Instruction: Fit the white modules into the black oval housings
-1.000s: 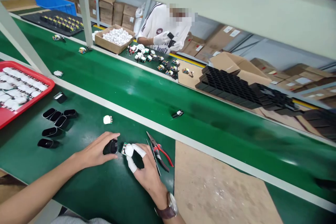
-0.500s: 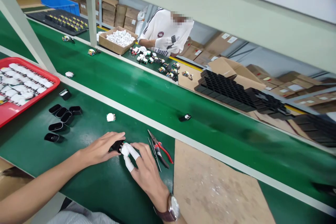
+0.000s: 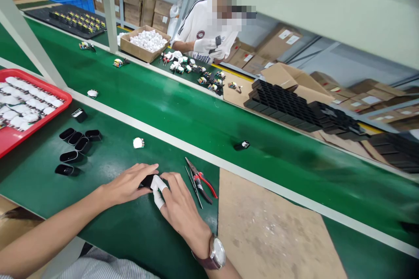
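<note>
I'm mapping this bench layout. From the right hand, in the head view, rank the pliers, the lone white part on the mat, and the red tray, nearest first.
From the right hand:
1. Pliers, just right of it on the mat.
2. White part, ahead and to the left.
3. Red tray, far left at the bench edge.

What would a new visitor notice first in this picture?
Most likely the two hands, left hand and right hand, pressed together on a small black part at the near table edge. Next, the red tray of white pieces at far left, and red-handled pliers right of the hands.
</note>
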The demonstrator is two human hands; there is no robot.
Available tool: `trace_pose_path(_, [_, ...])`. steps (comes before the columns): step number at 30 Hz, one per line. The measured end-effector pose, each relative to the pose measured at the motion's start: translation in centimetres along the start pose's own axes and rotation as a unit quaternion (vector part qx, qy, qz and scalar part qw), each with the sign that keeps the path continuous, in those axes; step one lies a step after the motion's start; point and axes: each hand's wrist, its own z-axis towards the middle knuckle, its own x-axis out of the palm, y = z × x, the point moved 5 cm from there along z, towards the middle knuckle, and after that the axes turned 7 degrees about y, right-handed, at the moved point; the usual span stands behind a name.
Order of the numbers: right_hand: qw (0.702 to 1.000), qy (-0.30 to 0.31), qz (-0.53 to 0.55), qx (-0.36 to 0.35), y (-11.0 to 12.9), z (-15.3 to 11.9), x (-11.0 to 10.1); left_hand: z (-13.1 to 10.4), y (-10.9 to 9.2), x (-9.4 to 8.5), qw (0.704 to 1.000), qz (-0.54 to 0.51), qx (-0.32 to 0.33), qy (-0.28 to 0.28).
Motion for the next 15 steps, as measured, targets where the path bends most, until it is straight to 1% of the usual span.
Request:
trace_pose_path(4, [0.999, -0.013, 0.037, 0.018, -0.6, -0.5, -0.6, 0.2, -0.2, -0.2, 0.999, -0.034, -0.012, 0.01])
trace_pose_path(7, [0.996, -0.042, 0.074, 0.003, -1.2, -1.2, -0.6, 0.3, -0.2, -0.1, 0.996, -0.077, -0.025, 0.035])
trace_pose_path(9, [0.994, -0.051, 0.093, -0.016, -1.5, -1.6, 0.2, 0.2, -0.2, 0.2, 0.994, -0.094, -0.036, 0.05])
trace_pose_path(12, [0.99, -0.055, 0.122, -0.033, -1.8, -1.8, 1.8, 0.0, -0.1, 0.2, 0.994, -0.091, -0.051, 0.039])
trace_pose_path(13, [0.989, -0.058, 0.131, -0.035, -1.8, -1.9, 2.2, -0.1, -0.2, 0.0, 0.995, -0.086, -0.041, 0.027])
trace_pose_path(15, [0.987, -0.065, 0.141, -0.027, -2.0, -1.9, 2.8, -0.2, -0.5, -0.4, 0.997, -0.071, 0.005, 0.003])
